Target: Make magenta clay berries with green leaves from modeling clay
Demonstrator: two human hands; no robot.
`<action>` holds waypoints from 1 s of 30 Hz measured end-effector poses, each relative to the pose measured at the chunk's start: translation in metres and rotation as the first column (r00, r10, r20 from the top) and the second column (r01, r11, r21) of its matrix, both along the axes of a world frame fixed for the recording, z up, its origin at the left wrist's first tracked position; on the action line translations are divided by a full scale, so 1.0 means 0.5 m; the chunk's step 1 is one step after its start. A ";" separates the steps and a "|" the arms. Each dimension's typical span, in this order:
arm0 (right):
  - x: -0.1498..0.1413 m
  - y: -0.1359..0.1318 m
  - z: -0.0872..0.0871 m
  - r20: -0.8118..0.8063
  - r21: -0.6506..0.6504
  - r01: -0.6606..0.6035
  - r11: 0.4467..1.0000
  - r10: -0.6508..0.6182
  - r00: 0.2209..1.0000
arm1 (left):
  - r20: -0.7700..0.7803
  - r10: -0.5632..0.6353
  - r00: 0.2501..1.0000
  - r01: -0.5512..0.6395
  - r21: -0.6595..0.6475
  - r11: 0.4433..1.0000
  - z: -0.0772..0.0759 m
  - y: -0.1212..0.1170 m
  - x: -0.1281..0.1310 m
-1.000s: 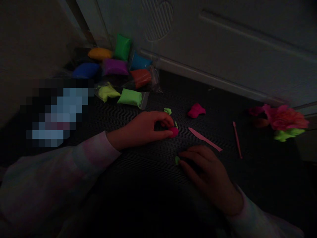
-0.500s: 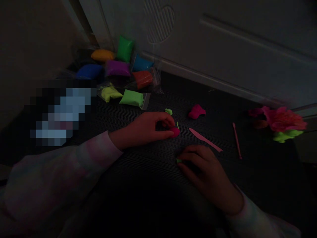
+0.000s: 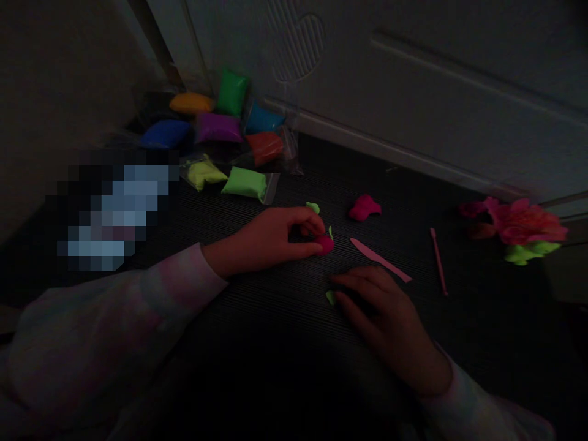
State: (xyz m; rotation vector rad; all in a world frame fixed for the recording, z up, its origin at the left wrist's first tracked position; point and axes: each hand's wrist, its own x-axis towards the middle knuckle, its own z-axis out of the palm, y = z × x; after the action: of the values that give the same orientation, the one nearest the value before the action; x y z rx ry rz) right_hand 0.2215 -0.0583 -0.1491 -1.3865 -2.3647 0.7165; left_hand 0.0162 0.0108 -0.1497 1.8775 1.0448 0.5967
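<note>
My left hand (image 3: 271, 236) pinches a small magenta clay ball (image 3: 326, 245) between thumb and fingers. A thin light-green clay stem (image 3: 330, 232) stands up from the top of the ball. Lower and to the right, my right hand (image 3: 383, 315) has its thumb and index finger apart. A small light-green clay piece (image 3: 330, 297) is at the thumb's tip; whether it sticks to the thumb or lies on the table I cannot tell. Beyond the left fingertips lies another light-green clay bit (image 3: 313, 207). A larger magenta clay lump (image 3: 365, 208) lies farther right.
A pink clay knife (image 3: 380, 260) and a thin pink modelling stick (image 3: 439, 261) lie to the right. Pink flowers (image 3: 528, 222) are at the far right edge. Several clay packets, including a light-green packet (image 3: 245, 184), lie back left before a white panel (image 3: 413, 98). The light is dim.
My right index finger has lifted away from the thumb, and more of the small green clay piece shows. My left hand stays on the magenta ball.
</note>
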 end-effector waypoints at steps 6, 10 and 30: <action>-0.006 0.005 -0.002 0.065 0.005 -0.038 0.999 0.038 0.997 | -0.006 0.008 1.000 -0.008 -0.001 1.000 0.001 0.000 0.001; -0.009 0.009 0.002 0.053 -0.025 -0.024 0.999 0.025 0.998 | 0.006 0.011 1.000 -0.011 -0.003 1.000 0.002 0.000 0.001; -0.007 0.022 0.009 -0.015 -0.118 -0.009 0.993 0.008 1.000 | 0.067 0.034 0.997 -0.031 -0.042 0.999 0.002 0.001 0.002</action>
State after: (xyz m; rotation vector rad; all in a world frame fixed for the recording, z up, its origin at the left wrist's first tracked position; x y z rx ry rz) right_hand 0.2178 -0.0475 -0.1446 -1.4136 -2.3518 0.8794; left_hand 0.0174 0.0114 -0.1489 1.7954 1.0376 0.6482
